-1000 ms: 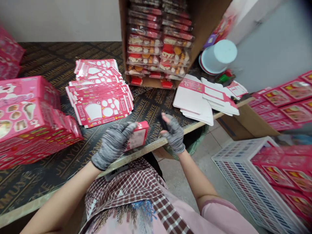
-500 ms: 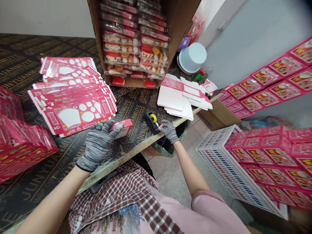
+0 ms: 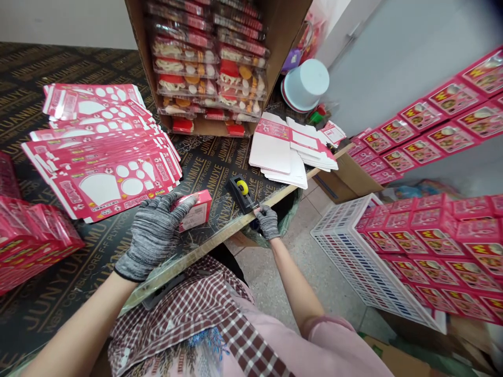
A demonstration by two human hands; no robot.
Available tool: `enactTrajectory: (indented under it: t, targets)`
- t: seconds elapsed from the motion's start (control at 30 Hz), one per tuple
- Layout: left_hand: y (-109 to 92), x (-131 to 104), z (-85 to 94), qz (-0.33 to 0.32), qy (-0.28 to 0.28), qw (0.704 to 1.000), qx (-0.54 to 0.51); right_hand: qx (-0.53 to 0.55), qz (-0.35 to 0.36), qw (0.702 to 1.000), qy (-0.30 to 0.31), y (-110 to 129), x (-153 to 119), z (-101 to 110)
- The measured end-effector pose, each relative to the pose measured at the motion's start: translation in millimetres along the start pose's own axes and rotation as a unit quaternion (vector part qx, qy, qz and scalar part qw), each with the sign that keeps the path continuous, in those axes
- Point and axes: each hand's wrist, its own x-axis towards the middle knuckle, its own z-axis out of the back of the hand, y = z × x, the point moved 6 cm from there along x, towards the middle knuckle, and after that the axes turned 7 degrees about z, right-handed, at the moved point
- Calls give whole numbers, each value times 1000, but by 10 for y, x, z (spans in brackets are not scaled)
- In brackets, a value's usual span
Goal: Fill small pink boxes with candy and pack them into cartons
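My left hand [image 3: 151,235], in a grey knitted glove with bare fingertips, grips a small pink box [image 3: 198,212] on the table near its front edge. Part of the box is hidden under my fingers. To its right stands a black tape dispenser [image 3: 236,195] with a yellow-cored roll of tape [image 3: 242,187]. At the dispenser's front end, over the table edge, my right hand [image 3: 268,222] pinches the end of the clear tape between thumb and finger. It wears the same kind of glove.
Flat pink cartons [image 3: 113,152] lie fanned out at left, with pink boxes [image 3: 35,246] nearer me. An open cardboard box [image 3: 141,57] holds bagged pieces. White-backed cartons [image 3: 275,152] lie at right. Beyond the edge stands a white basket [image 3: 346,246] of pink boxes.
My right hand has drawn slightly down toward me from the dispenser. My left hand has tilted the box so that more of its printed side shows. The whole view has shifted slightly.
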Motion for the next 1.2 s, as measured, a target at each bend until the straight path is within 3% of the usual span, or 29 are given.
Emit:
enactTrajectory:
  t: [0.17, 0.23, 0.3, 0.33, 0.4, 0.47, 0.57, 0.67, 0.77, 0.87, 0.93, 1.0, 1.03, 1.13, 1.2]
  targets:
    - [-76, -11, -69, 18, -8, 1000, 23, 29, -5, 997, -71, 231, -129, 67]
    - [-115, -15, -50, -2, -7, 999, 34, 77, -15, 996, -46, 495, -256, -6]
    - [-151, -15, -1, -22, -12, 999, 20, 181, -43, 981, 55, 851, -418, -226]
    - [-169, -14, 27, -32, -18, 999, 12, 247, -65, 958, 130, 1058, -517, -381]
    - [-205, -13, 85, -51, -40, 998, 1, 345, -104, 892, 274, 1478, -727, -681]
    - [-236, -18, 133, -69, -67, 995, -8, 392, -132, 832, 369, 1792, -882, -912]
    - [-257, -25, 182, -80, -93, 992, -30, 422, -177, 778, 430, 1949, -976, -1147]
    - [-283, -36, 216, -101, -93, 990, -26, 429, -206, 761, 440, 1878, -974, -1252]
    - [-307, -37, 206, -115, -58, 992, -12, 434, -207, 761, 435, 1803, -963, -1271]
    - [-266, 6, 165, -66, -43, 996, -32, 407, -180, 783, 434, 1779, -960, -1285]
    - [-223, 46, 140, -23, -67, 997, -39, 319, -92, 851, 406, 1758, -888, -1258]
    - [-207, 77, 111, 0, -86, 996, -35, 181, 51, 930, 317, 1725, -760, -1150]
    - [-212, 88, 97, 4, -88, 996, -30, 117, 116, 952, 257, 1691, -703, -1072]
    - [-258, 87, 103, -8, -81, 996, -42, 36, 209, 968, 133, 1402, -593, -912]
    - [-269, 55, 155, -18, -83, 992, -92, 19, 234, 959, 157, 1114, -555, -975]
